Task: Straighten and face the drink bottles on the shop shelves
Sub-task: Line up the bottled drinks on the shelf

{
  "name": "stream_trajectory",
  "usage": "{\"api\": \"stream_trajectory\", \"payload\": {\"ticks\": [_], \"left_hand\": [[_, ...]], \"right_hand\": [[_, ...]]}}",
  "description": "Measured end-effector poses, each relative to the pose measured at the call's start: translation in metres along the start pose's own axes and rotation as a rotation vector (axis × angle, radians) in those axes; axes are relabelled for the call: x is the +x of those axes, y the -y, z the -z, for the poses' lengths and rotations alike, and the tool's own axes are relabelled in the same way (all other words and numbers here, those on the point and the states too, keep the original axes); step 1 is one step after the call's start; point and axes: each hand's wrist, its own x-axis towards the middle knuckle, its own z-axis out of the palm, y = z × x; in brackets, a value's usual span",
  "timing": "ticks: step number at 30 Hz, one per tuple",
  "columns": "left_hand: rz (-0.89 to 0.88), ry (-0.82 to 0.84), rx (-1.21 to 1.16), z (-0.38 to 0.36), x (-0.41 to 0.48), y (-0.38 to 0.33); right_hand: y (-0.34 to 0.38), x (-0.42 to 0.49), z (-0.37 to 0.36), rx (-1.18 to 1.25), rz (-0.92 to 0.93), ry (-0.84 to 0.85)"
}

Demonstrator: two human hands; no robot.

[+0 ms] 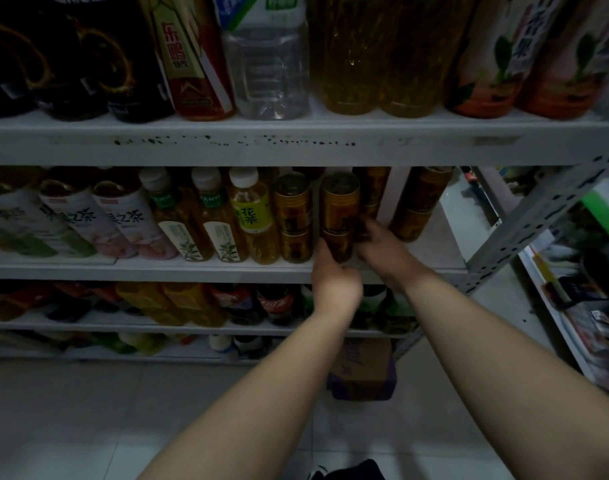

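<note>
Rightward, open shelf (438,247) beside gripped can (341,206).

There is only one view, from the person's head. It faces forward and a little down at the white shelves (296,147), very near; the wide lens bends their edges. The tiled floor (71,410) fills the lower left of the frame.

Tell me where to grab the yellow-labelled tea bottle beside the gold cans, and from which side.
Take the yellow-labelled tea bottle at its narrow shoulder under the white cap, coming from the front. A pale-labelled bottle on its left and stacked gold cans on its right crowd the body, and the upper shelf sits close over the cap.
</note>
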Motion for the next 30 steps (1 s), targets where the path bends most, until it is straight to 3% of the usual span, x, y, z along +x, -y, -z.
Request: {"api": "stream_trajectory", "payload": {"ticks": [4, 30], "left_hand": [[0.036, 0.052, -0.155, -0.005, -0.004, -0.005], [-0.017, 0.114, -0.095, 0.03, -0.004, 0.0]], "right_hand": [[0.0, -0.001, -0.004, 0.159, -0.033, 0.045], [-0.011, -0.02, -0.028, 0.244, 0.024, -0.02]]}}
